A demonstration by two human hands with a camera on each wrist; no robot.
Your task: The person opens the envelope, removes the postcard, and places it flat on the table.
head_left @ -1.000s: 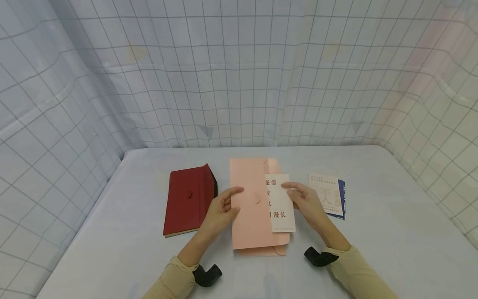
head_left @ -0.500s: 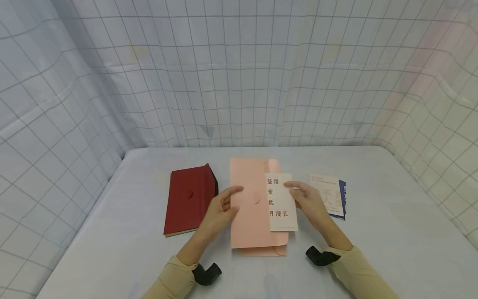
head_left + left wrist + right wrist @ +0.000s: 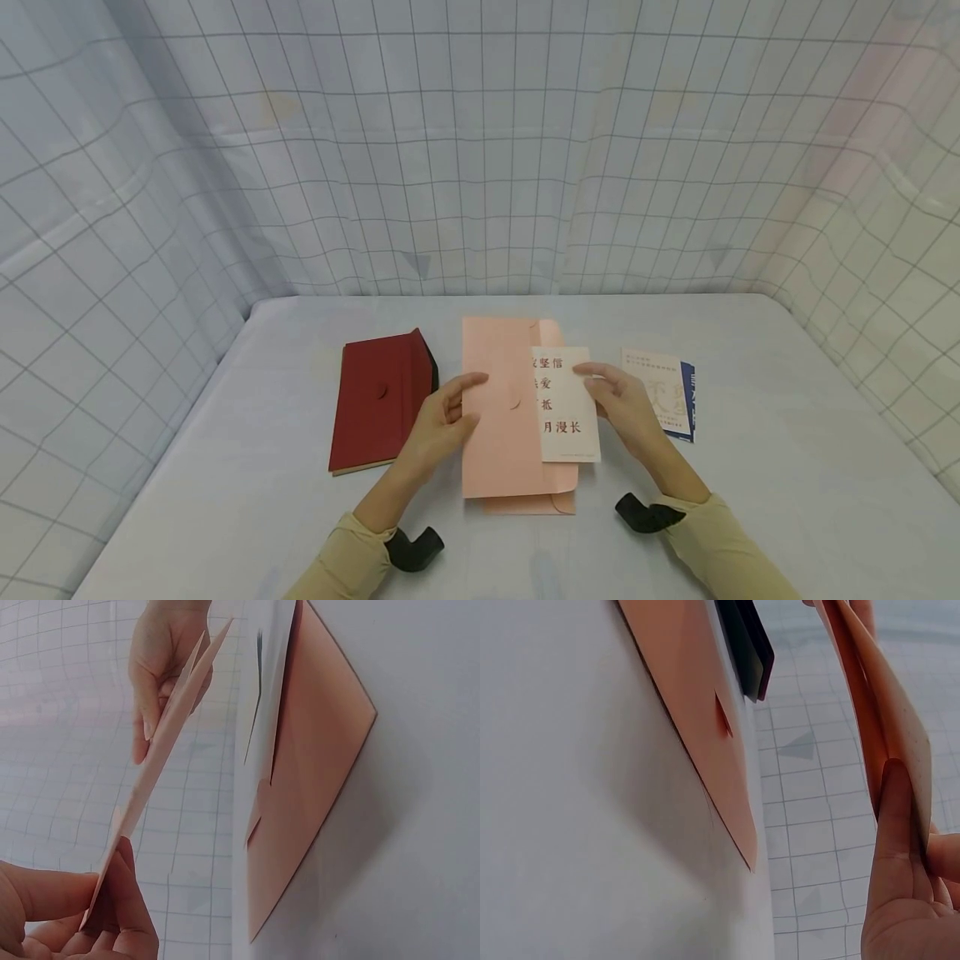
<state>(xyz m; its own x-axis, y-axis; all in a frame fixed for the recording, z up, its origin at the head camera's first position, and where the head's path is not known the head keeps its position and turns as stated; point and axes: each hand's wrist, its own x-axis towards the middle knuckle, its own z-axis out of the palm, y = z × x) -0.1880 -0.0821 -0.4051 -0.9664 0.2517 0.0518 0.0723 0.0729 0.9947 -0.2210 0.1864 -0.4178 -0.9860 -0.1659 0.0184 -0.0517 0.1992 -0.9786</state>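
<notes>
A pink envelope (image 3: 501, 446) is held up over the middle of the table. Along its left edge my left hand (image 3: 441, 427) pinches it between thumb and fingers, as the left wrist view also shows. A white card (image 3: 567, 400) with red Chinese characters sticks out of the envelope's right side, its left part hidden inside. My right hand (image 3: 624, 408) pinches the card by its right edge; in the right wrist view the thumb and fingers (image 3: 894, 825) lie on either side of it. Below, a second pink envelope (image 3: 322, 772) lies on the table.
To the left lies a dark red envelope-style folder (image 3: 367, 408) with a raised flap. White and blue printed cards (image 3: 652, 379) lie overlapped to the right. A white grid-patterned curtain (image 3: 480, 167) encloses the back and sides of the white table (image 3: 247, 500).
My right hand has drawn the card slightly to the right, so more characters show beside the envelope. My left hand keeps its grip, almost still.
</notes>
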